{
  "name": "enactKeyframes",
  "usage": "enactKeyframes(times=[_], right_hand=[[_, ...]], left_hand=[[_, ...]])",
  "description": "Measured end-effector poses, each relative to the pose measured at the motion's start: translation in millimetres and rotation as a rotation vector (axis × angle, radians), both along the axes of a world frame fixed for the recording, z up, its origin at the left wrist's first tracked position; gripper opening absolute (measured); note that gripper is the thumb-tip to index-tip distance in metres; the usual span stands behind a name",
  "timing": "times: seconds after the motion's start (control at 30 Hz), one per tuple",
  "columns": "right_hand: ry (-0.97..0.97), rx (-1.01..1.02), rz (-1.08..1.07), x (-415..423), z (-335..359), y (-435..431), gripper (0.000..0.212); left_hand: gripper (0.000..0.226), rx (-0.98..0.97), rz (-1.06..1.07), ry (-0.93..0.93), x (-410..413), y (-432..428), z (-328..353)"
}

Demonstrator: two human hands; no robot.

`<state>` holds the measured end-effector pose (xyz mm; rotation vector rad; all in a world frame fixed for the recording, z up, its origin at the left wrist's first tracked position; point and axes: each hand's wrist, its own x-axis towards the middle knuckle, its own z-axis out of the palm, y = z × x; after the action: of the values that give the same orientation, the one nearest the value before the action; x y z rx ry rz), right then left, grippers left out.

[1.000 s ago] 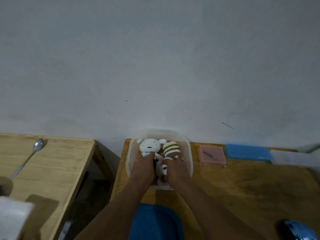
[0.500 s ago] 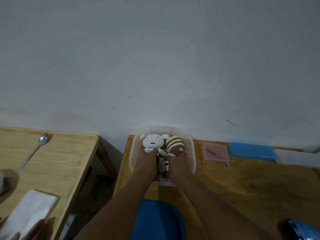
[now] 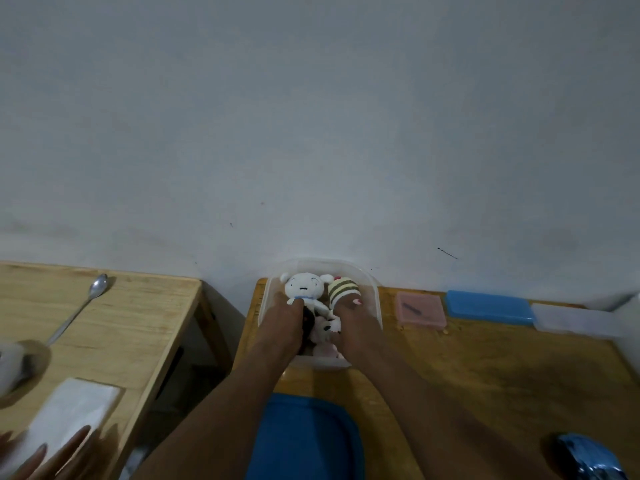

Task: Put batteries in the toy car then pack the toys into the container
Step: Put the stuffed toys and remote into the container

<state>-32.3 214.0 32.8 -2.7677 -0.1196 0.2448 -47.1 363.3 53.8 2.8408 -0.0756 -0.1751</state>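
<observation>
A clear plastic container (image 3: 375,299) stands at the far edge of the wooden table (image 3: 502,375), against the wall. Inside it lie a white plush bear (image 3: 304,287), a striped cake-like toy (image 3: 341,289), a black-and-white toy (image 3: 327,327), a pink toy (image 3: 325,349) and a dark object (image 3: 307,318) between my hands, too hidden to name. Both hands reach into the container. My left hand (image 3: 280,327) presses its fingers on the bear's neck. Against the striped toy presses my right hand (image 3: 353,327).
A blue lid (image 3: 304,438) lies near me. Pink (image 3: 420,310), blue (image 3: 488,306) and white (image 3: 571,318) boxes line the wall right. A shiny blue object (image 3: 588,459) sits bottom right. The left table holds a spoon (image 3: 93,296), white tissue (image 3: 69,410) and another person's hand (image 3: 52,455).
My hands stay on the toys in the container, almost unmoved. The view has shifted a little, and another person's hand has come in at the bottom left by the tissue.
</observation>
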Motion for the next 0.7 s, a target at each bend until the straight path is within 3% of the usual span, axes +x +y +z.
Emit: enactKeyframes(times=[0.13, 0.3, 0.7], right_hand=[[-0.186, 0.013, 0.007, -14, 12, -4, 0.052], [-0.237, 0.034, -0.003, -41, 29, -5, 0.047], [-0.005, 0.033, 0.02, -170, 40, -24, 0.04]], left_hand=[[0.035, 0.038, -0.025, -0.095, -15, 3, 12], [0.023, 0.013, -0.046, -0.224, -38, 0, 27], [0.042, 0.086, 0.036, -0.096, -163, -4, 21]])
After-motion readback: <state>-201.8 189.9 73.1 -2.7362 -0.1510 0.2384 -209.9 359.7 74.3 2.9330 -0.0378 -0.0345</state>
